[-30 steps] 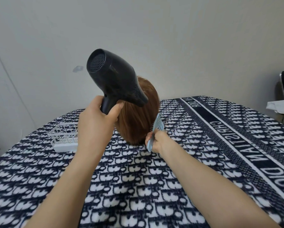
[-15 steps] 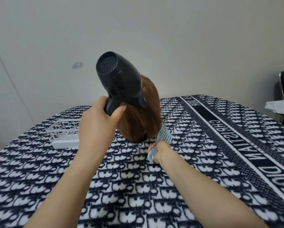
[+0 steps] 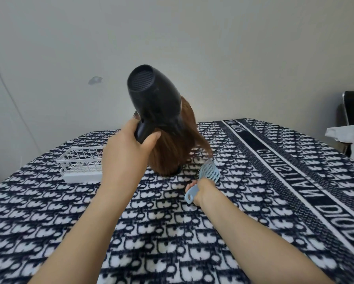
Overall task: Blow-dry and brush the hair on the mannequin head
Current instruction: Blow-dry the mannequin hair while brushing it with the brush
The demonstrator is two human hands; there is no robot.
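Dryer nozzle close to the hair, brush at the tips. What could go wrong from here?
1. The hair dryer nozzle sits close against the hair on the mannequin head; held there, heat may scorch it.
2. The brush in the right hand catches a strand drawn sideways; a snag might tip the mannequin head, since no clamp shows.

The hair dryer [image 3: 154, 103] looks like matt black plastic with a fine mesh grille at its rear. The brush [image 3: 208, 174] is smooth pale-blue plastic. The hair [image 3: 172, 154] is sleek, slightly glossy auburn fibre. A fuzzy patterned cloth [image 3: 172, 232] covers the surface. The basket [image 3: 80, 162] is white plastic lattice.
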